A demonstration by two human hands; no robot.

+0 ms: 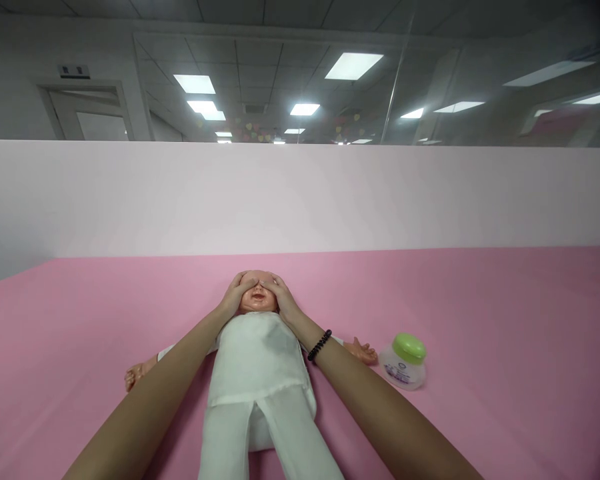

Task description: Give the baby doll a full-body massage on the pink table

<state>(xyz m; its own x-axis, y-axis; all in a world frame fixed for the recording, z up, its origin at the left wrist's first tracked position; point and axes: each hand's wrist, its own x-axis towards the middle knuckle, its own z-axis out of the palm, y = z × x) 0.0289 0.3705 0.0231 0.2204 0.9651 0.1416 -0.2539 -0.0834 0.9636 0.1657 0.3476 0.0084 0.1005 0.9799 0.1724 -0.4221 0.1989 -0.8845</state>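
Observation:
A baby doll (260, 373) in white clothes lies on its back on the pink surface (505, 320), head away from me. My left hand (237, 293) rests flat on the left side of the doll's head, fingers stretched over its forehead. My right hand (279, 297) lies on the right side of the head in the same way, thumb near the eyes. Both hands touch the head and hold nothing. A black bead bracelet (319, 345) is on my right wrist. The doll's arms are spread out to both sides.
A small clear jar with a green lid (404, 362) stands on the pink surface just right of the doll's hand. A pale partition wall (300, 200) runs along the back edge, with glass and ceiling lights above.

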